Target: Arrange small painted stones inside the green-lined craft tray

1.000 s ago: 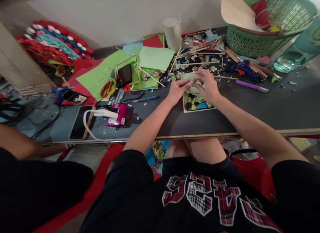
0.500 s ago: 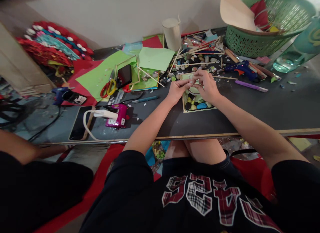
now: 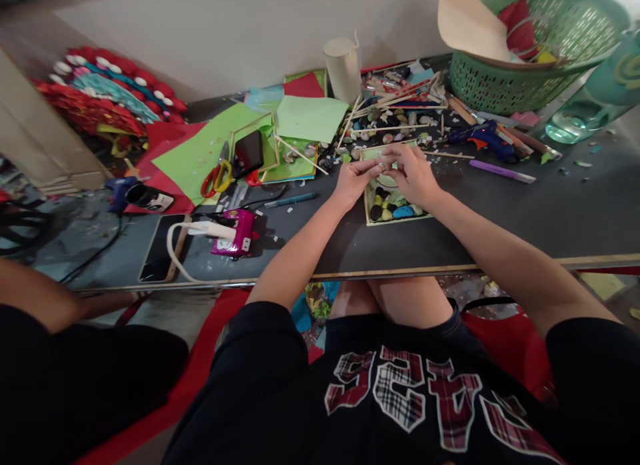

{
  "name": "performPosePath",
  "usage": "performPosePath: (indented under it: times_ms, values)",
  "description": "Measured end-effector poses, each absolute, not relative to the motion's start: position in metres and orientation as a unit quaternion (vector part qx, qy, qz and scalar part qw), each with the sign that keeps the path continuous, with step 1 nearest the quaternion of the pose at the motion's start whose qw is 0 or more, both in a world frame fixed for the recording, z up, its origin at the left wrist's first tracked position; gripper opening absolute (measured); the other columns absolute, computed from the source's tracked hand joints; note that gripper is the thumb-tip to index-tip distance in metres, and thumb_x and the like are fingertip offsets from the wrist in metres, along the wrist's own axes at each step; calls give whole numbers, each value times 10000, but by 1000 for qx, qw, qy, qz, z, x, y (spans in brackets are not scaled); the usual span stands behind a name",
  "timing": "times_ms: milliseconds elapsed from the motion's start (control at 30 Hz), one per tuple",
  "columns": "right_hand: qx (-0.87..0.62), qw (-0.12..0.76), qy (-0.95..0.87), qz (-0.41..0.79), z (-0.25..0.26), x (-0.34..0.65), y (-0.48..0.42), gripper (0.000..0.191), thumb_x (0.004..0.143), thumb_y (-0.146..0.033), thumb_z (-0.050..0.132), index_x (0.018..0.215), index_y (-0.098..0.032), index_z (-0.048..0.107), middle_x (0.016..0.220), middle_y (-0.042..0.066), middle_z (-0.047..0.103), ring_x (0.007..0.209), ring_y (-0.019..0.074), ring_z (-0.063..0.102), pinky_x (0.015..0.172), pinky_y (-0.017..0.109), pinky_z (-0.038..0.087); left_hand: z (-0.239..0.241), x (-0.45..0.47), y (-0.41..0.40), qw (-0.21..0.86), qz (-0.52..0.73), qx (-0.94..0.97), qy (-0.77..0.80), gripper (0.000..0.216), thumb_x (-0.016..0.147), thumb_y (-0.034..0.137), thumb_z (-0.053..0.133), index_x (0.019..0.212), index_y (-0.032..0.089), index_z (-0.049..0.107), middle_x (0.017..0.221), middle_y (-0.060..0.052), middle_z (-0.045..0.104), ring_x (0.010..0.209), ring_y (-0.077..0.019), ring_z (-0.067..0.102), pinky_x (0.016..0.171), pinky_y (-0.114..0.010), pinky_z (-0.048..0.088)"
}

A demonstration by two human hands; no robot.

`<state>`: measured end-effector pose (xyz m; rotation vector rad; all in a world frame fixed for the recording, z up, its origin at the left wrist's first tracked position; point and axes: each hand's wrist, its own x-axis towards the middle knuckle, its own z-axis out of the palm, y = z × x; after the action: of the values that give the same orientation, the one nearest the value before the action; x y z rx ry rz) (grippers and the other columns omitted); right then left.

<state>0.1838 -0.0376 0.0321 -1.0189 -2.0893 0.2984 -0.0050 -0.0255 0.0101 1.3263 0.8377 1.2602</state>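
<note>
My left hand [image 3: 356,180] and my right hand [image 3: 411,175] meet fingertip to fingertip over a shallow frame [image 3: 369,215] with a pale edge. Both are closed in a pinch. Whatever sits between the fingertips is too small and too covered to name. Inside the near part of the frame lie several pebbles, among them a blue pebble [image 3: 403,212] and black and yellowish ones. A pale round shape [image 3: 388,180] shows in the frame under my fingers. My right hand hides the frame's right part.
Behind the frame lie loose pebbles and thin sticks. A blue glue gun [image 3: 483,137], a purple cutter [image 3: 503,172] and a green basket [image 3: 490,85] are to the right. Scissors [image 3: 217,175], coloured paper [image 3: 200,142], a phone [image 3: 163,248] and a pink power block [image 3: 234,233] are left, near another person's arm.
My fingers have shifted very slightly while staying pinched together over the frame. The camera view has moved a little. Everything else on the table stays in place.
</note>
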Motion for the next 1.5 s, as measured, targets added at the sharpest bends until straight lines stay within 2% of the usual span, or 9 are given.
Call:
performPosePath:
  times_ms: [133,267,500,633,800,1067,1167,1300,1500]
  values:
    - [-387,415,-816,107,26,185,-35,407,992,-461,546,1321,-223,508,971,50,758,806,228,671,1043,543,514,10,-6,-26,531,529,565,344,491,646,653,913,895,236,841,887,-35,818,951,-246,750,908,-389,575]
    - [-377,448,-803,107,23,183,-36,473,1018,-576,468,1355,-245,466,1051,63,743,842,239,673,1030,580,525,13,-3,-27,532,537,553,350,544,619,667,920,919,222,837,920,-51,808,932,-243,734,868,-374,562]
    - [-378,440,-808,102,27,181,-38,496,1020,-631,441,1309,-235,521,1130,105,714,875,245,681,971,554,567,8,-2,-24,548,517,549,362,584,596,770,876,912,281,836,900,-32,809,1035,-304,697,888,-451,532]
    - [-347,441,-819,119,26,182,-36,481,1036,-607,422,1336,-233,463,1070,83,705,828,222,644,918,536,586,5,-2,-22,563,507,545,359,594,553,795,887,897,314,830,858,-17,799,1146,-355,627,954,-508,469]
    - [-338,438,-822,133,25,182,-35,415,1044,-579,419,1295,-249,441,1017,61,707,789,206,633,846,489,605,9,-2,-24,560,507,551,355,579,557,786,887,843,287,830,849,-40,794,1014,-311,686,848,-448,515]
    - [-335,458,-815,119,25,180,-38,457,1037,-568,429,1331,-219,448,976,87,744,1018,271,713,984,558,588,12,-2,-26,566,516,551,330,571,615,723,894,881,222,827,840,-49,774,771,-189,696,757,-332,541]
    - [-339,485,-800,102,24,179,-39,520,1017,-596,472,1372,-215,447,1041,103,760,1061,288,731,1024,579,576,13,-2,-26,568,525,540,331,569,601,702,912,892,221,824,850,-40,767,753,-168,680,746,-313,528]
    - [-345,497,-793,79,25,178,-41,494,1023,-603,460,1319,-212,515,1164,138,746,1114,297,738,1031,558,581,14,-1,-27,572,527,536,328,549,599,687,920,886,229,825,839,-29,763,707,-141,645,719,-295,511]
    - [-356,482,-796,90,26,178,-40,566,1008,-688,411,1266,-208,563,1134,148,729,1117,311,727,1040,564,576,14,-1,-27,569,515,544,339,574,586,732,902,864,235,831,787,-28,746,680,-149,617,700,-316,495]
